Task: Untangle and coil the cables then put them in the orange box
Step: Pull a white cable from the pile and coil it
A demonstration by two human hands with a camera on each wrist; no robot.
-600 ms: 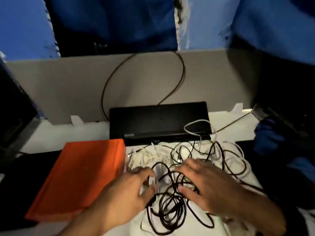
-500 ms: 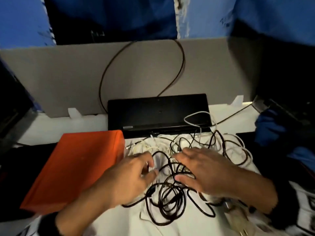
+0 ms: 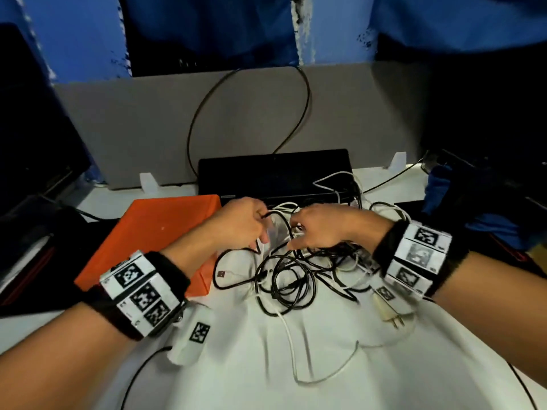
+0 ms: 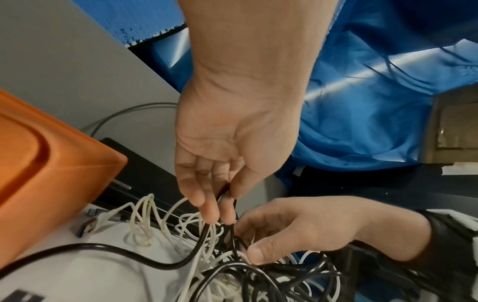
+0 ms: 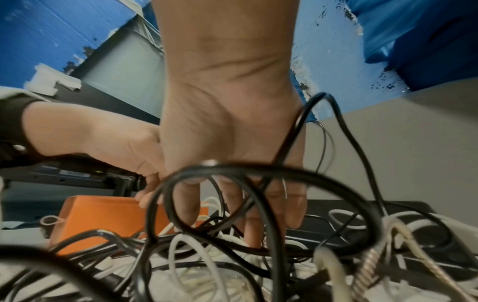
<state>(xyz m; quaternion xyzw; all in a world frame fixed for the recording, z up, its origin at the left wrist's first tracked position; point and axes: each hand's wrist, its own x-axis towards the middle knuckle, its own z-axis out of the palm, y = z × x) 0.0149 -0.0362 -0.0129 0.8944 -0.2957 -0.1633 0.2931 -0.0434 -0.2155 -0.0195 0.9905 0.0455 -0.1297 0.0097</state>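
White tabletop [image 3: 340,380]: left hand [image 3: 236,224] pinches black cable [image 4: 165,263]; right hand [image 3: 321,224] grips tangle [image 3: 296,279] beside orange box [image 3: 159,232].

Bare forearms, black wristbands [image 3: 165,270], black-and-white marker tags [image 3: 420,255]

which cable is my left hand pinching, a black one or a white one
A black cable. Your left hand pinches it between thumb and fingers; the white ones lie loose below.

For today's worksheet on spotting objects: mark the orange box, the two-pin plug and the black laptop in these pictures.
orange box [image 3: 165,232]: head view, on its flat top face.
two-pin plug [image 3: 384,310]: head view, on the cream body above the pins.
black laptop [image 3: 275,170]: head view, on its closed lid.
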